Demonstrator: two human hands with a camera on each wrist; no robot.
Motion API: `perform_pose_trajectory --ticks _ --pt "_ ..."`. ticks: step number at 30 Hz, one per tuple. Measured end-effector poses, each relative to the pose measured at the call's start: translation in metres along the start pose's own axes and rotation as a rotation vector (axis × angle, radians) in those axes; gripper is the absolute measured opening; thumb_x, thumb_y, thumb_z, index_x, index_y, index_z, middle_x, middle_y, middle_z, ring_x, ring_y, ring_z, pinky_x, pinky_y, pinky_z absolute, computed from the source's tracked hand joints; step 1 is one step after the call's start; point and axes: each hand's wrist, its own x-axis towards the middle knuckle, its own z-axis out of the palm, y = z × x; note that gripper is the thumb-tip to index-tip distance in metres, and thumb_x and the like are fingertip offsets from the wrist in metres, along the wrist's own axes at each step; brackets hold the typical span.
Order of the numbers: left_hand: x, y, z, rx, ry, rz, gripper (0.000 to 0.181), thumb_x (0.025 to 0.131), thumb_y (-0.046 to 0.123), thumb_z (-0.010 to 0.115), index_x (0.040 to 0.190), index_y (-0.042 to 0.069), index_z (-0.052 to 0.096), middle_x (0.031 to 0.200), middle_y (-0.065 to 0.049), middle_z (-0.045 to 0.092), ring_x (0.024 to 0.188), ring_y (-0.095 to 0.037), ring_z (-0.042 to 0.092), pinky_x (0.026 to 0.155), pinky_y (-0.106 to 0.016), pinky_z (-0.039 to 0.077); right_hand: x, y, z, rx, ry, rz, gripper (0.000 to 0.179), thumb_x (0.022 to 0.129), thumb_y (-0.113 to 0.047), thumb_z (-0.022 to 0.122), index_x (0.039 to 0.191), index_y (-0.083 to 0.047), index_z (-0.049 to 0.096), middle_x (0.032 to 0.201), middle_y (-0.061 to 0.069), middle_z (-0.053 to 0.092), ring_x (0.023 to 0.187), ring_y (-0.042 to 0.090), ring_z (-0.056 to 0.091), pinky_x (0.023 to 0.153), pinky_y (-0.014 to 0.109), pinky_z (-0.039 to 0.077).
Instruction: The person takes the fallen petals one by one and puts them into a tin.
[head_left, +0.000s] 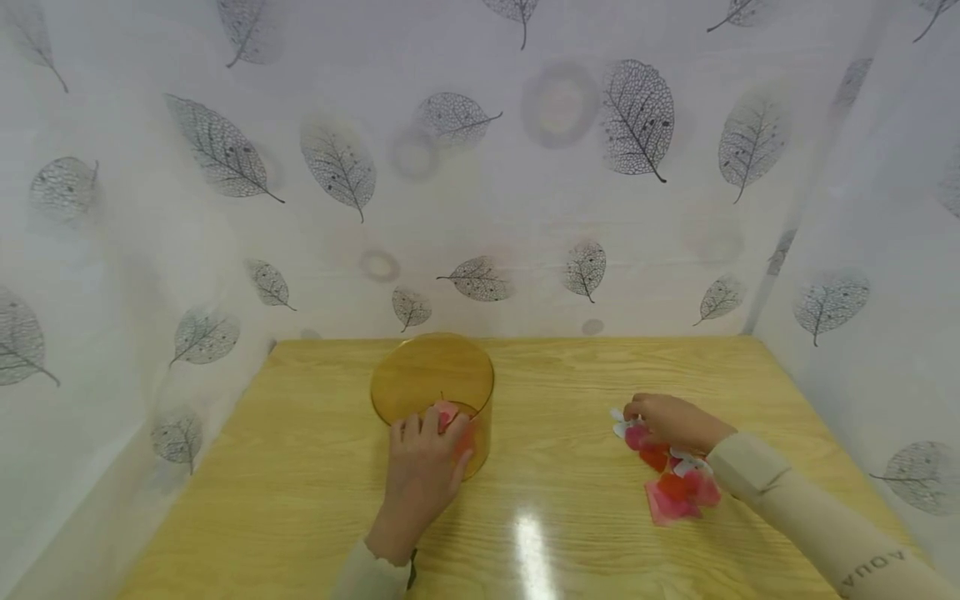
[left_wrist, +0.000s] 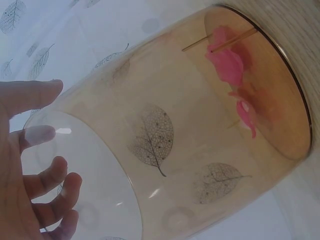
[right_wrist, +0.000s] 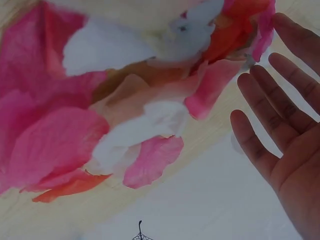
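Observation:
A clear amber cylinder container (head_left: 480, 442) stands on the table, with pink petals (left_wrist: 227, 60) at its bottom. My left hand (head_left: 423, 467) is over its near side. In the left wrist view, the left fingers (left_wrist: 65, 187) are spread and loosely bent at the mouth, with nothing between them. Toward the right lies a strip of loose petals (head_left: 675, 492), pink, red and white. My right hand (head_left: 678, 421) is at the far end of that strip. Its fingers (right_wrist: 262, 95) are extended in the right wrist view, the tips right at the petals' edge.
The wooden table (head_left: 570, 467) carries both the container and the petals. Leaf-printed white sheeting (head_left: 525, 208) rises behind the table and along both sides. A bright light reflection lies on the wood between the arms.

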Motion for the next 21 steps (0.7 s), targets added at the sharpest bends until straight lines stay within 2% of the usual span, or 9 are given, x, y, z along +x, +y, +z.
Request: perform_pose_trajectory --ticks 3,10,15,21 --pt "0.000 0.000 0.000 -0.004 0.001 -0.003 0.050 0.064 0.038 0.082 0.105 0.023 0.057 0.094 -0.007 0.056 0.075 -0.026 0.055 0.070 -0.040 0.042 -0.001 0.000 0.002 -0.020 -0.005 0.011 0.030 0.073 -0.020 0.078 0.099 -0.011 0.065 0.087 -0.004 0.058 0.072 0.007 0.053 0.064 0.026 0.050" --pt "0.000 0.000 0.000 0.001 0.001 -0.002 0.050 0.064 0.040 0.082 0.105 0.024 0.057 0.094 -0.006 0.056 0.076 -0.027 0.056 0.070 -0.040 0.043 0.001 0.001 0.007 -0.022 0.012 -0.024 0.026 0.070 -0.017 0.080 0.089 -0.015 0.063 0.087 -0.006 0.060 0.079 0.010 0.056 0.072 0.031 0.050" --pt "0.000 0.000 -0.001 -0.003 0.000 -0.003 0.050 0.065 0.039 0.082 0.105 0.024 0.057 0.095 -0.007 0.057 0.077 -0.027 0.056 0.070 -0.040 0.043 0.002 0.001 0.004 0.026 0.013 -0.013 0.017 0.073 -0.014 0.077 0.080 -0.016 0.061 0.075 -0.009 0.057 0.068 0.005 0.047 0.063 0.023 0.043" --pt "0.000 0.000 -0.001 0.000 0.007 -0.001 0.050 0.064 0.039 0.082 0.105 0.024 0.057 0.094 -0.007 0.057 0.076 -0.027 0.056 0.069 -0.040 0.043 0.002 0.001 -0.006 0.017 0.013 -0.079 0.021 0.076 -0.010 0.073 0.068 -0.014 0.055 0.064 -0.010 0.046 0.061 0.003 0.035 0.057 0.020 0.033"
